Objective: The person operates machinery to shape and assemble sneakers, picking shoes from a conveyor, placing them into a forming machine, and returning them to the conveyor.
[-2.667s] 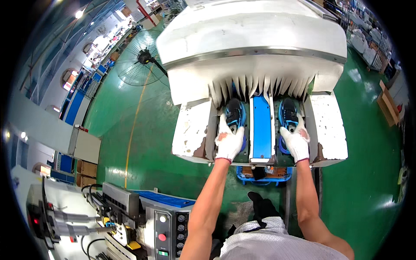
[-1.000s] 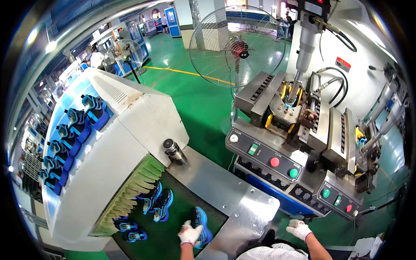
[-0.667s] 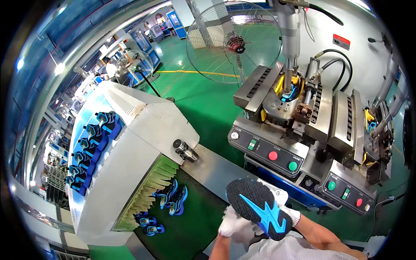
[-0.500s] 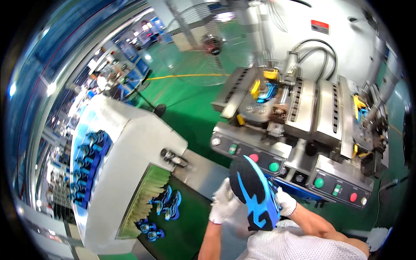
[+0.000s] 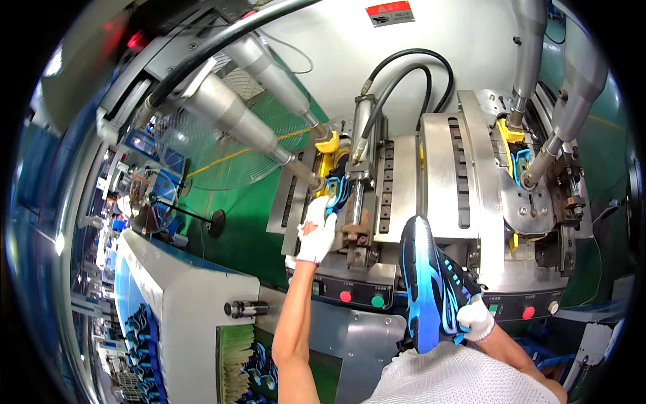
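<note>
My right hand [image 5: 476,319], in a white glove, grips a black and blue sneaker [image 5: 431,289] near its heel opening. The sneaker stands toe up in front of my body, its blue and black sole turned to the left. My left hand [image 5: 316,236], also gloved, reaches into the left station of the press machine, fingers stretched out. Its fingertips are at a blue and black shoe [image 5: 338,192] seated there between yellow pads [image 5: 328,143]; whether they touch it I cannot tell. Metal rods [image 5: 286,158] slant down to that shoe.
The right station holds another blue-trimmed shoe [image 5: 520,165] among yellow pads. Below the stations run control panels with red and green buttons [image 5: 378,301]. A white machine [image 5: 202,303] with a fringed opening stands at left, shoes inside. Behind it is a large wire fan [image 5: 222,135].
The view has swung toward the press, now closer. My left hand has left the sneaker and gone forward to the left station. The held sneaker has turned more upright in my right hand.
</note>
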A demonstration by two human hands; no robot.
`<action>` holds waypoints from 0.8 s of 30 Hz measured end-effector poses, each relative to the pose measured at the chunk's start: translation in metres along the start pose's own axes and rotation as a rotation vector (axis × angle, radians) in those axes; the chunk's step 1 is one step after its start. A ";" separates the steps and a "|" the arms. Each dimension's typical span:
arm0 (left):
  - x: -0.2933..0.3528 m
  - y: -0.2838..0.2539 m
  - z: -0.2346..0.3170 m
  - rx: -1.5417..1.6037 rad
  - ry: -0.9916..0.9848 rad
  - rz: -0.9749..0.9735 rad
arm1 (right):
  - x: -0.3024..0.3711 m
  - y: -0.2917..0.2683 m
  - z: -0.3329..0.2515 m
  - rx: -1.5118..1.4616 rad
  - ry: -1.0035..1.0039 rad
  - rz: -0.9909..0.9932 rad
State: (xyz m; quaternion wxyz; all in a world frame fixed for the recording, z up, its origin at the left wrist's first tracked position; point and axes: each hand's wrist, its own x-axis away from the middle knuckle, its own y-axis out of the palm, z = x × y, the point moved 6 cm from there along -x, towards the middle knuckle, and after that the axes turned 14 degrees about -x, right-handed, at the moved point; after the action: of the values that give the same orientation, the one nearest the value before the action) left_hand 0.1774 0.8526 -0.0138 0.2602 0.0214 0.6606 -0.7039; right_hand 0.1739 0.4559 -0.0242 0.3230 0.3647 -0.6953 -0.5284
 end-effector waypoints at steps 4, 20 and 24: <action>-0.060 0.069 -0.021 0.059 -0.073 -0.060 | 0.024 -0.012 -0.001 0.021 -0.023 0.203; -0.019 -0.062 -0.043 0.153 -0.304 0.076 | -0.010 0.015 0.019 0.305 -0.133 0.549; 0.114 -0.114 -0.049 0.212 -0.412 0.148 | -0.133 0.039 0.062 0.398 -0.027 0.461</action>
State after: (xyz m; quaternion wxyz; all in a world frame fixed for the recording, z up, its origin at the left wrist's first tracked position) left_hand 0.0187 0.8588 0.0427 0.4365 -0.0470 0.5127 -0.7378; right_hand 0.1860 0.6064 -0.0092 0.3475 0.2463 -0.8538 -0.2992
